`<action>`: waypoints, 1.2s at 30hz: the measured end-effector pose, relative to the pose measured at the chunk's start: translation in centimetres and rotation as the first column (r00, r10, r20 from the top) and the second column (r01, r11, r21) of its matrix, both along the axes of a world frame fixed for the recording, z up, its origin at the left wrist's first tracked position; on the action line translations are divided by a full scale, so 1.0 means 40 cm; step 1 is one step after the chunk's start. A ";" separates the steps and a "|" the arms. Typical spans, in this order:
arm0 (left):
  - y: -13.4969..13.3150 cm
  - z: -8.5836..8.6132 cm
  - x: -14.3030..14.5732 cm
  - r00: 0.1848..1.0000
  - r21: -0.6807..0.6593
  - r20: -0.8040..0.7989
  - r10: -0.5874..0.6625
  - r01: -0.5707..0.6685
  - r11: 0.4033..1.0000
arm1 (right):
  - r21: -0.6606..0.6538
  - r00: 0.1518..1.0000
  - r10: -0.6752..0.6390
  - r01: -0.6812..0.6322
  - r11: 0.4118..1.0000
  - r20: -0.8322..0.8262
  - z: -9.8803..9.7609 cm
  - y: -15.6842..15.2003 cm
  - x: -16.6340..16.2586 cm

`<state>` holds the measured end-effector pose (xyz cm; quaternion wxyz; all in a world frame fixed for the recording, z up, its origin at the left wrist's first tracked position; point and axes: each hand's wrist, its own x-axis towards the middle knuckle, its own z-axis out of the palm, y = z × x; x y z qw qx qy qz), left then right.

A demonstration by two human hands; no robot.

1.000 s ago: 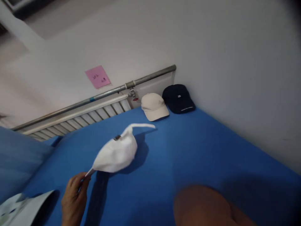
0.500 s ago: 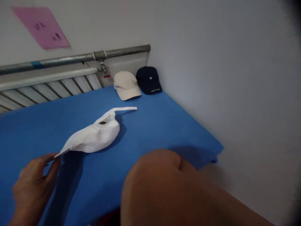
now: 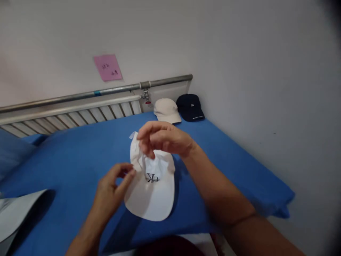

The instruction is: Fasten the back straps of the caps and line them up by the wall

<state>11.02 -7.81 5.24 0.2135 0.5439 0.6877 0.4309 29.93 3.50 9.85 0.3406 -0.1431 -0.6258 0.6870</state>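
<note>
A white baseball cap [image 3: 153,199] rests on the blue-covered surface in front of me, its brim toward me and a dark logo on the crown. At the cap's left edge, my left hand [image 3: 110,188] has thumb and forefinger closed on the fabric. My right hand [image 3: 166,138] reaches over the back of the cap, its fingers loosely bent and apart; it covers part of the crown. Whether those fingertips touch the fabric is hard to tell.
A beige cap [image 3: 167,110] and a navy cap [image 3: 190,106] sit in the far corner of the blue cover [image 3: 87,149]. A radiator [image 3: 101,113] and pipe [image 3: 117,89] run along the wall. A pale curved object [image 3: 18,209] lies at the lower left.
The white cap has turned so its brim faces me, with its logo showing. My right hand has come up over it, and my left hand is now at its side. The view has shifted left.
</note>
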 end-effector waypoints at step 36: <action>0.251 -0.169 -0.137 0.925 -0.055 0.367 -0.098 0.126 0.991 | 0.720 0.642 -0.577 0.056 0.692 0.505 -0.195 0.066 -0.009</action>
